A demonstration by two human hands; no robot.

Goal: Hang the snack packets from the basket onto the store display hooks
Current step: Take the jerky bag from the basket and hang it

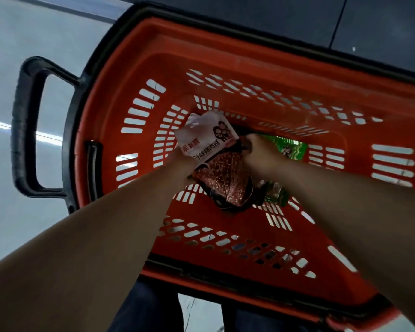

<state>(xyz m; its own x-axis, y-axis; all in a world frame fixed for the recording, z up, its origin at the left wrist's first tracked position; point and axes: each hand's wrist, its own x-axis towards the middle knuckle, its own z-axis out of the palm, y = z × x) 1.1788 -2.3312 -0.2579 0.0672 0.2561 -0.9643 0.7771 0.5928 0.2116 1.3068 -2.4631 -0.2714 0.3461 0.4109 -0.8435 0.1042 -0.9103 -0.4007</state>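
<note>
Both my arms reach down into a red plastic basket [237,75] with slotted walls. My left hand [181,165] grips a white snack packet [206,135] with red and black print, lifted off the basket floor. My right hand [261,154] pinches the top edge of a dark red speckled packet [225,180] that lies under the white one. A green packet [290,147] lies on the floor behind my right hand, partly hidden. No display hooks are in view.
The basket has a black rim and a black pull handle [27,130] at the left. It stands on a pale glossy floor [34,44], with a dark surface [345,27] beyond it. My legs in dark trousers [149,307] are at the bottom.
</note>
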